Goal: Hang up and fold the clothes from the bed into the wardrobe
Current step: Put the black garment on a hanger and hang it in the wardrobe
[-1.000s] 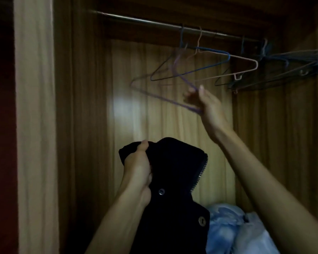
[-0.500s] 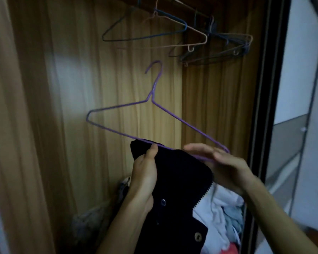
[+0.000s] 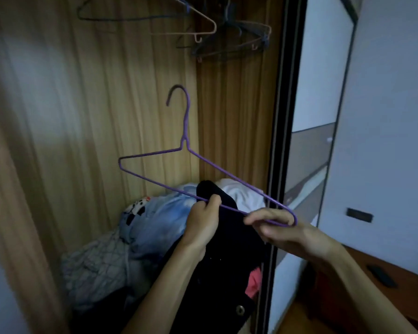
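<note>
A purple wire hanger [image 3: 185, 131] stands hook-up in front of the open wooden wardrobe [image 3: 87, 112]. My right hand [image 3: 285, 233] pinches the hanger's right end. My left hand [image 3: 204, 224] grips the top edge of a dark garment [image 3: 223, 256] with metal snaps, and its thumb presses against the hanger's lower wire. The garment hangs down between my forearms, and its lower part runs out of view.
Several empty hangers [image 3: 210, 27] hang at the wardrobe's top. A heap of light blue, white and pink clothes [image 3: 140, 230] fills the wardrobe floor. A dark sliding-door frame [image 3: 279, 150] stands at the right. Beyond it is a brown desk [image 3: 396, 285] with a dark object.
My right hand took the purple hanger off the rail and brought it down to the dark garment. My view dropped and turned right. The left hand now touches the hanger's lower wire.
</note>
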The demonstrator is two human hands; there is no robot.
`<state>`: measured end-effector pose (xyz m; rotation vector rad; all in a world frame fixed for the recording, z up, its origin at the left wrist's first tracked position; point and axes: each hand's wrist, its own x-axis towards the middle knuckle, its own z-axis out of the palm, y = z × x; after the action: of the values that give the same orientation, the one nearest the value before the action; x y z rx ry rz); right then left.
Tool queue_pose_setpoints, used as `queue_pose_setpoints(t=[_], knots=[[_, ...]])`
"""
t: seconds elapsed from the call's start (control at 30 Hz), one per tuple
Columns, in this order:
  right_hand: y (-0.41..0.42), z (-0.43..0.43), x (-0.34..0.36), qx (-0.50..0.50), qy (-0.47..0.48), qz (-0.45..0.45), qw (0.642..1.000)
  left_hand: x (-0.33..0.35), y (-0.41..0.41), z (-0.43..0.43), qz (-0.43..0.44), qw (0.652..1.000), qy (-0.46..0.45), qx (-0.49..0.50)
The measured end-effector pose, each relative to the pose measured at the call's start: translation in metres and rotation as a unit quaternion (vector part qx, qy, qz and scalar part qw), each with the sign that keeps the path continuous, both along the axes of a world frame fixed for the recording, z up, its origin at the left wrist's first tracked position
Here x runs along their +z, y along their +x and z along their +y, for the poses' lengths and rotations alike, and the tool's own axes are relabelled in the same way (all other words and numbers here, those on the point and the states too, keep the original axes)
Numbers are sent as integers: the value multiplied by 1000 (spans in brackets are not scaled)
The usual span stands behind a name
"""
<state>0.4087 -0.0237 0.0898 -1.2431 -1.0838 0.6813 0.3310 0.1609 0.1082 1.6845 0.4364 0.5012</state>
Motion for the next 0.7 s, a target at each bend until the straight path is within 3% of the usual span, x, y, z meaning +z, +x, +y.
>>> queue_pose_setpoints(t=[0.07, 0.13, 0.27, 0.37, 0.43, 0.53, 0.7], knots=[[-1, -36, -9, 29, -14, 54, 998, -7, -9, -27, 0, 997, 76, -2], [-5, -68, -10, -36, -41, 61, 997, -14, -20, -53, 12, 991, 136, -2], [-29, -109, 12, -128, -101, -86, 983, -42, -33, -109, 48, 970, 236, -19], [-58, -111, 31, -175, -138, -112, 968, -68, -40, -154, 77, 956, 281, -45], [-71, -106, 34, -269, -133, -144, 943, -80, -43, -176, 93, 951, 288, -59], [-71, -121, 21, -381, -71, -51, 921, -94, -50, -195, 109, 960, 240, -99], [-71, -196, -10, -503, -38, 36, 863, -100, -47, -177, 166, 973, -12, -157]])
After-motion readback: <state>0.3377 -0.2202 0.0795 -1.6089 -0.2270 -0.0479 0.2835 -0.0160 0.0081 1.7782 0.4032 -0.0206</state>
